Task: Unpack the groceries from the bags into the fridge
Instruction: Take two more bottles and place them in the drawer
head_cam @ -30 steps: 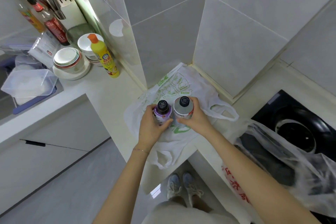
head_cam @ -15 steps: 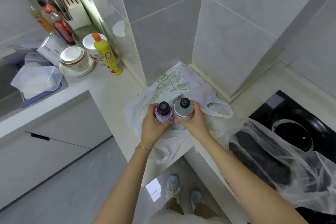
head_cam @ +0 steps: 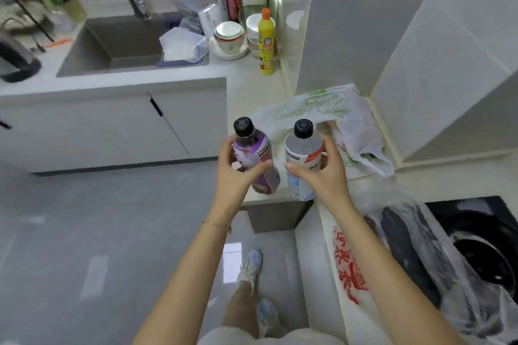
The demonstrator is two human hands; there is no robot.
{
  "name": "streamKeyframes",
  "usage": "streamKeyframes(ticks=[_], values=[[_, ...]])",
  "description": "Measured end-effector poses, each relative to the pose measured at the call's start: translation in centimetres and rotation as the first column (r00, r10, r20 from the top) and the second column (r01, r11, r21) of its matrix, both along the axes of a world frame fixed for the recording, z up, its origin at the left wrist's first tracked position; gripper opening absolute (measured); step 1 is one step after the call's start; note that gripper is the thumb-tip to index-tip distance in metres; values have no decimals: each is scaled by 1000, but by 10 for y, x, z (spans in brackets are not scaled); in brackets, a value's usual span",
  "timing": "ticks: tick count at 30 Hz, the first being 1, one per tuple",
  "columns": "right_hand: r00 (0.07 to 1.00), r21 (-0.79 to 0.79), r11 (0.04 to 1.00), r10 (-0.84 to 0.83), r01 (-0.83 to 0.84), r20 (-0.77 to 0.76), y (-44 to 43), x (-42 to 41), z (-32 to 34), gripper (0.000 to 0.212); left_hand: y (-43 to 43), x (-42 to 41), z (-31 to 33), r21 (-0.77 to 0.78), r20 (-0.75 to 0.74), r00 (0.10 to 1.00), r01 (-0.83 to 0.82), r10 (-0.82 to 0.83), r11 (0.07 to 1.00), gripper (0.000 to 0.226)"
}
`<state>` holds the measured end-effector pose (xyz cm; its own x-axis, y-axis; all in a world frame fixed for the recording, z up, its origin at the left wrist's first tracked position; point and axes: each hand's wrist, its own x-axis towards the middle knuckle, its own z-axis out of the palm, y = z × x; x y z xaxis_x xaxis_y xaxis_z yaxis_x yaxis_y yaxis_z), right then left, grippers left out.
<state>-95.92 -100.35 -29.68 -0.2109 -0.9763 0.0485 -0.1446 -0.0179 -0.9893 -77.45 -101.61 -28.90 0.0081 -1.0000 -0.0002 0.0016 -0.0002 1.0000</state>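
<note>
Bottles, two of them, are out of the bags and in the hands; that is as much of the unpacking as can be seen. The left hand (head_cam: 238,176) is curled round a clear plastic bottle with a purple label and a black screw cap (head_cam: 253,150), thumb across the label. The right hand (head_cam: 326,176) grips a plastic bottle with a grey-and-white label and a black screw cap (head_cam: 301,148) in the same way. The two bottles stand roughly upright, side by side but not touching, held clear of the pale stone desk (head_cam: 246,84) near its front corner.

At one o'clock from the hands a thin white plastic carrier bag with green print (head_cam: 322,109) lies slumped on the desk against the tiled wall. Something pale shows in its mouth, too blurred to name. At four o'clock a second bag of clear plastic with red print (head_cam: 420,249) lies on the desk and over the black hob, with dark shapes inside that cannot be made out.

No fridge is in view, so nothing can be counted as put away. The task looks to be at an early stage. These two bottles need carrying to the fridge, and whatever is in either bag has yet to follow.
</note>
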Motion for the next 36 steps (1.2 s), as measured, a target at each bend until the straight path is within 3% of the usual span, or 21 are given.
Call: streamKeyframes(ticks=[4, 8, 12, 17, 24, 36], values=[[970, -59, 970, 233, -237, -70, 18, 55, 18, 59, 53, 56, 17, -27, 36, 978, -203, 204, 979, 65], [880, -63, 878, 469, -474, -76, 37, 127, 27, 61, 112, 116, 32, -37, 16, 892, -451, 452, 892, 64], [735, -78, 731, 675, -678, -71, 72, 206, 41, 58, 184, 179, 45, -56, 29, 788, -613, 615, 788, 62], [511, -96, 505, 858, -858, -55, 137, 307, 66, 56, 289, 252, 59, -114, 72, 627, -768, 776, 631, 76], [244, -136, 232, 966, -963, -82, 275, 432, 92, 60, 466, 336, 80, -164, 26, 381, -910, 924, 380, 73], [-143, -129, -153, 986, -980, -82, 527, 587, 101, 54, 737, 419, 102, -171, 86, 28, -984, 996, 42, 59]])
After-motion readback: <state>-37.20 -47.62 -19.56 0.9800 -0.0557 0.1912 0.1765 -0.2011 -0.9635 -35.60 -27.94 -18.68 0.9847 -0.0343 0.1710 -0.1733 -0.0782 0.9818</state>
